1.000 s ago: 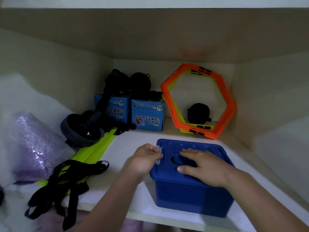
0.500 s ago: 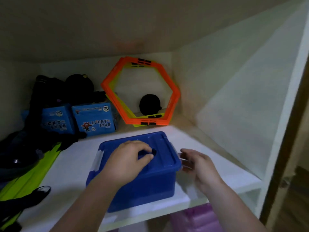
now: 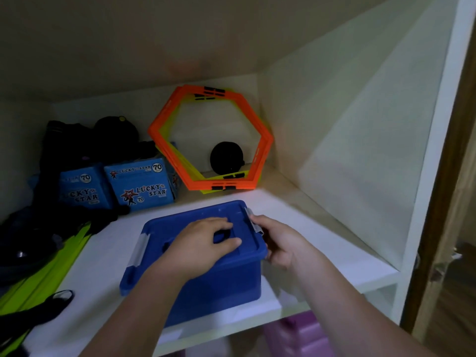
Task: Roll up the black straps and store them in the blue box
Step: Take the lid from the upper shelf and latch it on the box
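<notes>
The blue box (image 3: 221,289) stands on the white shelf (image 3: 316,228) near its front edge, lid on. My left hand (image 3: 203,243) lies flat on the lid, fingers over the recessed handle. My right hand (image 3: 278,240) is at the box's right side, fingers on the grey latch (image 3: 253,222). A second grey latch (image 3: 140,249) sits on the left side. The black straps (image 3: 33,313) lie loose at the shelf's front left, partly out of view.
Orange and yellow hexagon rings (image 3: 211,140) lean on the back wall with a black round object (image 3: 226,158) behind. Two blue Lucky Star cartons (image 3: 139,186) and black gear sit back left. Neon green strips (image 3: 43,274) lie at left. Something purple (image 3: 301,336) sits below.
The view swung right. A second ago my left hand was at the left latch and my right on the lid; now my left rests on the lid and my right is at the right latch.
</notes>
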Demonstrator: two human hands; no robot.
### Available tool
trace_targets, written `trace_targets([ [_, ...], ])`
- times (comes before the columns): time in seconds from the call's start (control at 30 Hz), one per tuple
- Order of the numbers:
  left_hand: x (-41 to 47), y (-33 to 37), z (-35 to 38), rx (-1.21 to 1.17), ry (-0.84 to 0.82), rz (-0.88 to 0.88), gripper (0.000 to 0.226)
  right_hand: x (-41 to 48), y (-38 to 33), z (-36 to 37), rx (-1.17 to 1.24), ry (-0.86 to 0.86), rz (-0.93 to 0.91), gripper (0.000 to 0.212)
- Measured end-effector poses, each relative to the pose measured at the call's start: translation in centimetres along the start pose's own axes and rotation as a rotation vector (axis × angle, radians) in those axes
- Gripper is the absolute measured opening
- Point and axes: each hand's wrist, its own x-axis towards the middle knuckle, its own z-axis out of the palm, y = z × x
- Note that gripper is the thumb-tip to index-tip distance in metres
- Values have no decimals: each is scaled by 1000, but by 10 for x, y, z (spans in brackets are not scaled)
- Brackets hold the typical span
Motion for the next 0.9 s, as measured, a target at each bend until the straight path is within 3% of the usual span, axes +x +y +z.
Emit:
trace_targets([
  [0.17, 1, 0, 0, 3, -7, -1, 55, 1, -11, 10, -268, 71, -44, 37],
  [0.37, 1, 2, -2, 6, -12, -1, 55, -6, -13, 19, -426, 162, -151, 35],
  [0.53, -12, 9, -8, 137, -21, 17, 60, -24, -11, 16, -817, 299, -448, 51],
  [0.67, -46, -9, -17, 104, 167, -19, 69, -58, 4, 5, -894, 230, -636, 72],
  [0.8, -85, -38, -20, 57, 374, -154, 89, -76, 19, -3, -984, 148, -631, 96],
  [0.9, -105, -52, -13, -39, 421, -260, 93, -77, 23, -1, -1017, 130, -615, 106],
])
